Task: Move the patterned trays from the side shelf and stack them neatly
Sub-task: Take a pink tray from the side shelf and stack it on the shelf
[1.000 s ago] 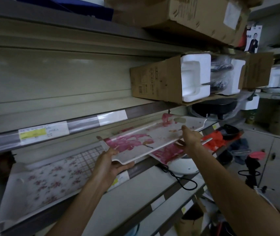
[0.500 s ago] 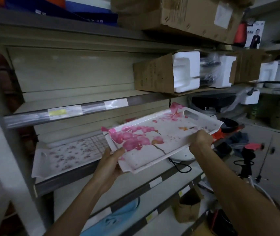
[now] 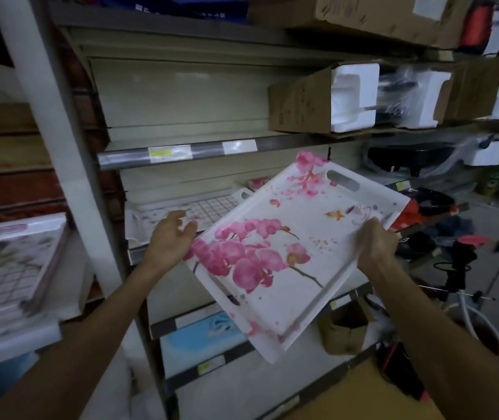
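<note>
Shelving (image 3: 199, 153) metal, dim; right hand (image 3: 374, 247) grips orchid tray (image 3: 287, 256); left hand (image 3: 171, 237) loose-fingered at tray edge.

One orchid tray (image 3: 287, 262) in two hands, one tray (image 3: 199, 207) on the shelf, a stack (image 3: 8, 268) at left of uncertain number, three cardboard boxes.

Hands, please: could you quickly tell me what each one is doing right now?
Left hand: open, fingers spread beside the edge of the orchid tray, not gripping it.
Right hand: gripping the tray's right rim.
</note>
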A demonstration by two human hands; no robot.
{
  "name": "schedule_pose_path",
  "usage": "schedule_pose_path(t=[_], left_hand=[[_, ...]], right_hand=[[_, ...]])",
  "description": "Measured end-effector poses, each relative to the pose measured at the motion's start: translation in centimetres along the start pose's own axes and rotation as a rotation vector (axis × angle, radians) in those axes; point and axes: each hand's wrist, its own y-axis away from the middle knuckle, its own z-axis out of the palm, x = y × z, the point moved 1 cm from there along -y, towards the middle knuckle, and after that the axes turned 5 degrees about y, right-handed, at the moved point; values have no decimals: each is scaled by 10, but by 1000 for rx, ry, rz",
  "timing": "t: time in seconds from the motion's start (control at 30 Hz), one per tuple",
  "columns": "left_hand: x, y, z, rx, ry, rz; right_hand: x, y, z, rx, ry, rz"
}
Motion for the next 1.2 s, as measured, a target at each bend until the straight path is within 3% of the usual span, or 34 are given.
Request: schedule_pose_path(t=[0.37, 0.73, 0.9, 1.2], left_hand=[[7, 52, -42, -159, -137, 62], [-37, 90, -117, 16, 38, 0], [-72, 116, -160, 218, 136, -28], [-138, 163, -266, 394, 72, -137]], right_hand=[[-2, 61, 11, -254, 32, -187], [13, 136, 77, -496, 40, -184], [27, 181, 121, -621, 50, -170], [58, 283, 214, -770, 118, -139]])
